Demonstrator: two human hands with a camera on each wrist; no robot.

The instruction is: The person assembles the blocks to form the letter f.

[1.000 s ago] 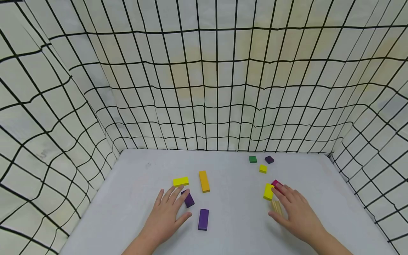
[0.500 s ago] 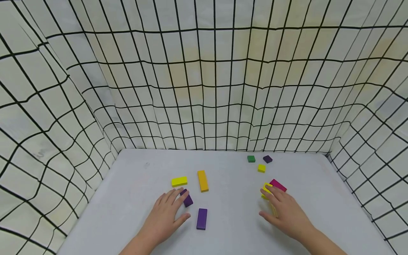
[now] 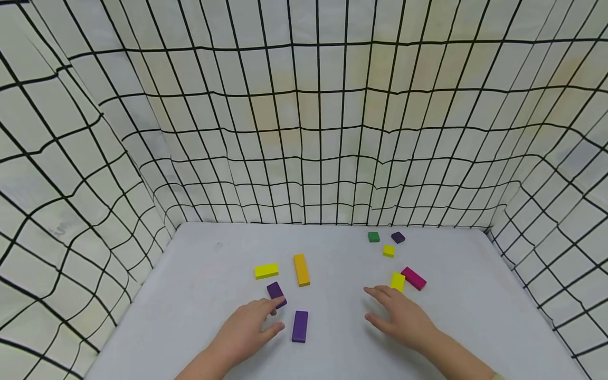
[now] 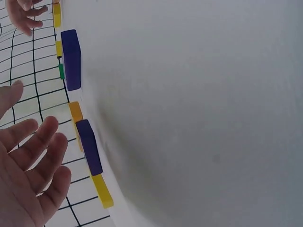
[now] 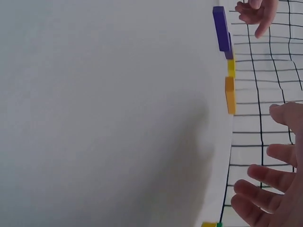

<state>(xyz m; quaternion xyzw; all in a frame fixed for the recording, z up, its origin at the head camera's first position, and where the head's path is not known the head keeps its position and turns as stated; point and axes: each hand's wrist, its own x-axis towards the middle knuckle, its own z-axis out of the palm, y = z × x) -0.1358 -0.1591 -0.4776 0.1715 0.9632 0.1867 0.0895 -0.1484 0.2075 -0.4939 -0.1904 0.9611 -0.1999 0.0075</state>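
Note:
My left hand (image 3: 247, 327) hovers over the table, holding nothing, its index finger stretched out and its other fingers loosely bent. In the head view that fingertip overlaps a dark purple block (image 3: 274, 290); the left wrist view shows the fingers apart from this block (image 4: 89, 146). Just right of the thumb lies a longer purple block (image 3: 300, 326). My right hand (image 3: 401, 319), fingers loosely spread, is raised above the table with nothing in it. It partly covers a yellow block (image 3: 398, 281), which lies by a crimson block (image 3: 414, 278). A bundle of light wooden pieces is hidden beneath it.
Farther back on the left lie a yellow block (image 3: 266, 271) and an orange block (image 3: 301, 270). At the back right are small green (image 3: 373, 237), dark purple (image 3: 398, 237) and yellow (image 3: 389, 251) blocks. Black netting (image 3: 320, 158) over white sheeting encloses the white table (image 3: 342, 295).
My right hand has moved left, uncovering the crimson block and covering the wooden pieces. My left hand has stayed near its place, its outer fingers now bent and its index finger pointing out.

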